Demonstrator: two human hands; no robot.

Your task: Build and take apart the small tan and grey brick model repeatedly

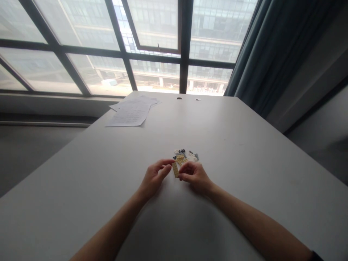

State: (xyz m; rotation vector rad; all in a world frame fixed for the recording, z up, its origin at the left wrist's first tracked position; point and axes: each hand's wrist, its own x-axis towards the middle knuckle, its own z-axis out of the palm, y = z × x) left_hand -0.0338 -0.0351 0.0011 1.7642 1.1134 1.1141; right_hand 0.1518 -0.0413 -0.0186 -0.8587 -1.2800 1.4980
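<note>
A tan building-brick plate (175, 170) is held upright between my two hands, low over the white table. My left hand (156, 176) has its thumb and fingers closed at the plate's upper left edge. The fingertips of my right hand (195, 176) pinch the plate's lower right side. Just beyond my hands lies a small pile of loose pieces: tan and yellowish pieces (180, 158), white ones (191, 156), and some dark and grey ones.
Printed papers (130, 113) lie on the far left of the white table (206, 127). Two round holes sit near its far edge. Windows (157, 72) stand behind it, with a dark curtain (255, 61) at the right.
</note>
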